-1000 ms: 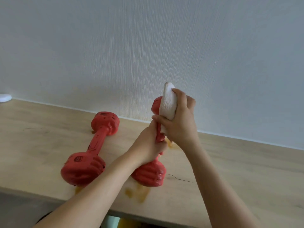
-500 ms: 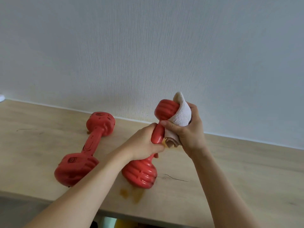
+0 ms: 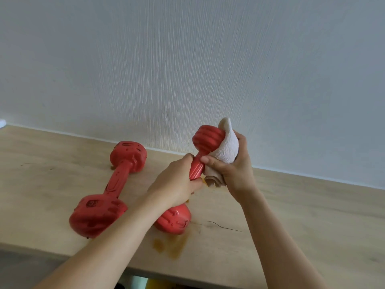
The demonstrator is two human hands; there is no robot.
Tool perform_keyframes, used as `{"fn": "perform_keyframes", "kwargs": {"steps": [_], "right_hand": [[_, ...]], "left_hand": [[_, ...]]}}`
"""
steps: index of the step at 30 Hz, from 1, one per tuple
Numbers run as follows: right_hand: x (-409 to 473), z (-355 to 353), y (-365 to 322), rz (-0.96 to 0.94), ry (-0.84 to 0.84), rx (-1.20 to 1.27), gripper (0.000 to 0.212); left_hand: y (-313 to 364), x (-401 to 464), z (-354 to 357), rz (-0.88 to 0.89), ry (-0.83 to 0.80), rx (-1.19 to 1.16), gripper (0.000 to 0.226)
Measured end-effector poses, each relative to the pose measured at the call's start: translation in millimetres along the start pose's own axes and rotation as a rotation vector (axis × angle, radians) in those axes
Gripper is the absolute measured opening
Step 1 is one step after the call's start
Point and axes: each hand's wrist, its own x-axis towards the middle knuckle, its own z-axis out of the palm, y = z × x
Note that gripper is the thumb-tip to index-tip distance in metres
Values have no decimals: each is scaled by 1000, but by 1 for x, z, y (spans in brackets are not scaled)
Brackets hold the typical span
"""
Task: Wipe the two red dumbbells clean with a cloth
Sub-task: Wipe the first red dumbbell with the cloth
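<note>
- Head view: the left hand (image 3: 177, 184) is wrapped around the handle of the held dumbbell (image 3: 205, 151), standing it tilted with its lower head on the bench (image 3: 302, 215).
- The right hand (image 3: 233, 170) presses the white cloth (image 3: 228, 148) against the upper head's right side; a second ago the cloth capped the top, so wiping has moved down around that head.
- The second dumbbell (image 3: 116, 182) lies flat to the left, still spotted and likely unwiped.
- Brown smears (image 3: 173, 245) mark the bench near its front edge.
</note>
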Motion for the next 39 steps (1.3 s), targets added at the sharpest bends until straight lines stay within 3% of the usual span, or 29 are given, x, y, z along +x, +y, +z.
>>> {"fn": "perform_keyframes", "kwargs": {"steps": [2,4,9,11,13,16,18,20,23,26,29,33,39], "right_hand": [[-2,1,-1,17,-73,84,78],[0,6,-2,39,-36,95,78],[5,27,-13,-134,228,-495,87],[5,26,-15,-152,236,-539,86],[4,17,-12,-115,169,-450,84],[-2,-1,-5,-2,-76,-11,78],[-4,-4,-4,24,-135,53,78],[0,4,-7,3,-34,-75,83],[7,25,-11,-185,157,-568,88],[6,33,-20,-267,183,-662,83],[6,18,-17,-157,165,-534,85],[0,-2,-7,-18,-50,26,84],[2,-15,5,65,-214,298,86]], "left_hand": [[0,-3,-1,-2,-13,-138,24],[-2,-3,-1,-3,-11,-154,23],[-2,-2,2,29,33,-82,22],[-1,-3,5,37,45,-79,23],[0,-4,5,37,41,-111,22],[2,-6,3,34,16,-221,24],[3,-7,3,31,8,-236,25],[2,-5,5,8,26,-235,21],[2,-3,8,2,61,-170,16],[2,-2,11,28,64,-154,12],[4,-2,8,41,35,-181,14],[6,-6,6,37,-26,-358,22],[3,-8,12,24,-123,-492,24]]}}
